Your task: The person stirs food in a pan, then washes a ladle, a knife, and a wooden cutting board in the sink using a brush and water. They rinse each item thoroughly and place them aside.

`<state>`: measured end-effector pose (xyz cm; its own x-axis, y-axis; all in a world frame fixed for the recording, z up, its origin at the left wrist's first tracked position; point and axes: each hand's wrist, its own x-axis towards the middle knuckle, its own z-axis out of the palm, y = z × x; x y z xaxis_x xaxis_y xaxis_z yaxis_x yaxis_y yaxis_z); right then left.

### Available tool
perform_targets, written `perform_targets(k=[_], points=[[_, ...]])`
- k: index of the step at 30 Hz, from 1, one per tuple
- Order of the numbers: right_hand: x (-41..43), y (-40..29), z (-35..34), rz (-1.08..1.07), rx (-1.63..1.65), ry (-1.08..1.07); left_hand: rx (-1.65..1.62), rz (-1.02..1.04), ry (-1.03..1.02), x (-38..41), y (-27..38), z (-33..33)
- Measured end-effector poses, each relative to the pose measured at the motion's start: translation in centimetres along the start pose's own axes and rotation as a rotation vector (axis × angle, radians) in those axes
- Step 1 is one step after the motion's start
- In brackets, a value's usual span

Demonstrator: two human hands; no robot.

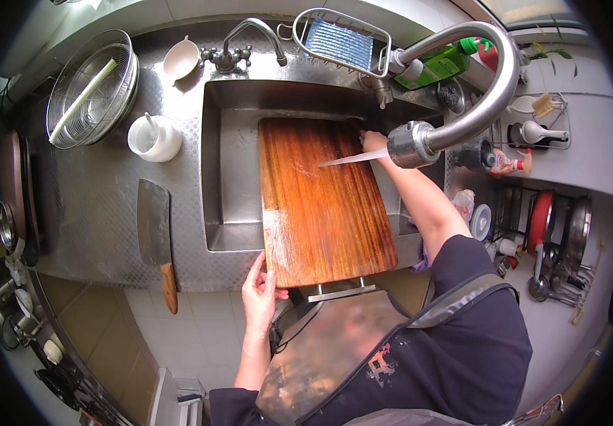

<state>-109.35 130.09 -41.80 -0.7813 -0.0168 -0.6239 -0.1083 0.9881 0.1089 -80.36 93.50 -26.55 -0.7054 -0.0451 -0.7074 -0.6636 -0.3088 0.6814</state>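
A wet wooden cutting board [322, 207] lies across the steel sink [240, 186], its near end over the front edge. My left hand [261, 292] grips the near left corner, thumb on top. At the far right edge of the board is my right hand [374, 141], its fingers curled around that edge and partly hidden; a small bluish spot shows by them. A curved steel faucet [415, 142] hangs over my right forearm. From its head a stream of water [352, 158] lands on the upper middle of the board.
On the left counter lie a cleaver [155, 226], handle past the front edge, a white tub [154, 138] and a wire strainer [91, 88] holding a pale green stalk. Behind the sink are a second faucet [226, 58], a rack [341, 42] with a blue cloth and a green bottle [437, 66].
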Motion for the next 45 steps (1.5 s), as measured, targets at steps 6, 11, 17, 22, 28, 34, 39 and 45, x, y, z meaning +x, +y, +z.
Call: perform_targets(k=[6, 11, 17, 22, 28, 34, 39, 45], points=[[-2.3, -21.1, -8.3, -0.249, 0.203, -0.059, 0.069, -0.008, 0.044, -0.2, 0.3, 0.5], [0.3, -9.0, -4.5, -0.055, 0.122, -0.014, 0.023, 0.008, 0.052, -0.7, -0.2, 0.1], [-4.0, -8.1, -3.0, -0.100, 0.152, 0.029, -0.002, 0.002, 0.013, -0.2, -0.2, 0.2], [-17.9, -14.6, -3.6, -0.368, 0.269, 0.071, 0.069, 0.061, 0.054, -0.2, -1.1, 0.3], [-29.9, -13.6, -6.2, -0.490, 0.205, -0.042, 0.094, 0.067, 0.031, -0.1, -0.6, 0.2], [-31.6, -15.2, -5.4, -0.571, 0.360, 0.038, 0.103, 0.035, 0.042, 0.3, -0.6, 0.8], [-33.5, -1.4, -1.8, -0.158, 0.147, 0.083, 0.241, 0.038, 0.007, 0.5, -0.3, 0.1], [-29.8, 4.1, 4.3, 0.091, 1.004, 0.167, 0.877, 0.378, 0.151, 9.8, 2.5, -1.8]])
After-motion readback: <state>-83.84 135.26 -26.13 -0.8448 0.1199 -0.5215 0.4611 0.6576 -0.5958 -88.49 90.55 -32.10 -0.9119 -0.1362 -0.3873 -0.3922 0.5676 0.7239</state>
